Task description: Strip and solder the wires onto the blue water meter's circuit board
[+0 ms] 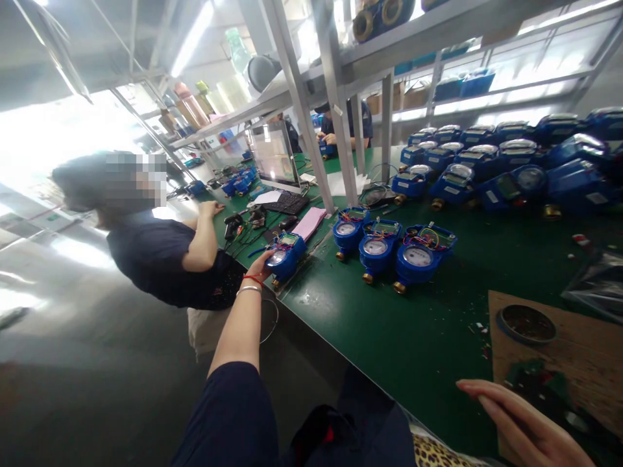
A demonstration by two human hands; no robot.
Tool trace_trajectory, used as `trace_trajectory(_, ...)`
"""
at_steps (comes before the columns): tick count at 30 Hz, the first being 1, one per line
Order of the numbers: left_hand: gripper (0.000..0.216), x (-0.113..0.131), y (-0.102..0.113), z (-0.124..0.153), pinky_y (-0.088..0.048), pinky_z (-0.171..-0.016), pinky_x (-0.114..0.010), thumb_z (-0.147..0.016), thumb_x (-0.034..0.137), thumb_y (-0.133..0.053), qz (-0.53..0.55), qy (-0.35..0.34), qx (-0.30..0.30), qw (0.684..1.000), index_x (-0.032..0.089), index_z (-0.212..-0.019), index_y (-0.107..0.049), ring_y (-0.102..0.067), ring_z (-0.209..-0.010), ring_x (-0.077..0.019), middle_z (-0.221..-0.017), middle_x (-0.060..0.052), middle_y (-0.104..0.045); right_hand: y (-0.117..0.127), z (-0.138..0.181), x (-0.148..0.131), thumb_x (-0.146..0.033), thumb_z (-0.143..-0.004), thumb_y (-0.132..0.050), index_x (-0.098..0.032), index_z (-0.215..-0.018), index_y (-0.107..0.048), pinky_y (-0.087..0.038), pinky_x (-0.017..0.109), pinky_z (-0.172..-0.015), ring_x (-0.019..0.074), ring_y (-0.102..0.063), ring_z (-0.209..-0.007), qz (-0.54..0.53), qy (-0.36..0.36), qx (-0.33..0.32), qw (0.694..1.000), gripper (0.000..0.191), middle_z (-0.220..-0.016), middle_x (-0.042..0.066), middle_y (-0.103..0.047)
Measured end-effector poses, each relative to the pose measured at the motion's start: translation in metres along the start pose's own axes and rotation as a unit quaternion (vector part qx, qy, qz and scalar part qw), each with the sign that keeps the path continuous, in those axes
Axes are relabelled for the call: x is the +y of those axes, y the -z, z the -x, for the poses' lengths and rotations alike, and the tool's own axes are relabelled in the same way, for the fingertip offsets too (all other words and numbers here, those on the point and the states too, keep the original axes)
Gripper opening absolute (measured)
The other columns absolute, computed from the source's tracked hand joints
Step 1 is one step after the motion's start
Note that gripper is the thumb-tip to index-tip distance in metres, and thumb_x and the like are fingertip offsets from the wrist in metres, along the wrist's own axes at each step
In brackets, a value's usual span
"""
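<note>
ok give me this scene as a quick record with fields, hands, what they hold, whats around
left hand: stretched out, gripping a blue water meter at the table edge
right hand: open, palm down, low at the near edge, holding nothing
table: green top
nearby meters: three blue meters in a row, wires showing on top
far meters: a packed group of blue meters
board: brown board with a round ring on it
other person: seated co-worker at the left, hand by a monitor
</note>
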State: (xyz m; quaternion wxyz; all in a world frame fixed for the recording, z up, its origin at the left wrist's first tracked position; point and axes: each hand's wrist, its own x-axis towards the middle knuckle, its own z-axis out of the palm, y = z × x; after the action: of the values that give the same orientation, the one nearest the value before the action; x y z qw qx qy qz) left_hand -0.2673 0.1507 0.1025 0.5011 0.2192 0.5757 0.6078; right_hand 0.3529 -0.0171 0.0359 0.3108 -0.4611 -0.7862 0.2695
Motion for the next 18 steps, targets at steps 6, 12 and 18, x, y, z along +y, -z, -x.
trace_trajectory(6,0.041,0.007,-0.012,0.025,-0.05,-0.081,-0.032,-0.092,0.035,-0.05,-0.082,-0.037,0.075,0.993,0.005,-0.117,-0.061,-0.062,-0.086,-0.018,-0.101,-0.014,-0.063,0.003,-0.003,-0.006,-0.039,-0.092,-0.05,-0.028,-0.117,-0.065,-0.036,0.009,-0.103,0.0015,-0.059,-0.11,-0.01,0.006,0.008,1.0,0.032,-0.12,-0.006,-0.06)
trace_trajectory(12,0.058,-0.02,-0.057,0.094,-0.023,-0.117,-0.031,-0.087,0.034,-0.058,-0.213,-0.29,0.262,0.895,0.009,-0.136,-0.042,-0.028,-0.14,-0.0194,-0.145,-0.014,-0.035,0.007,-0.009,-0.011,-0.04,-0.091,-0.051,-0.025,-0.11,-0.07,-0.038,0.007,-0.099,0.0023,-0.061,-0.105,-0.042,-0.015,0.013,0.999,0.031,-0.114,-0.004,-0.063)
trace_trajectory(18,0.065,-0.076,-0.173,0.064,-0.022,-0.12,-0.032,-0.087,0.04,-0.059,-0.507,-0.455,-0.019,0.732,0.012,-0.143,-0.042,-0.026,-0.142,-0.0206,-0.152,-0.013,-0.023,0.013,-0.017,-0.023,-0.04,-0.091,-0.05,-0.025,-0.107,-0.072,-0.04,0.008,-0.097,0.0036,-0.062,-0.105,-0.032,-0.009,-0.009,0.999,0.032,-0.113,-0.003,-0.064)
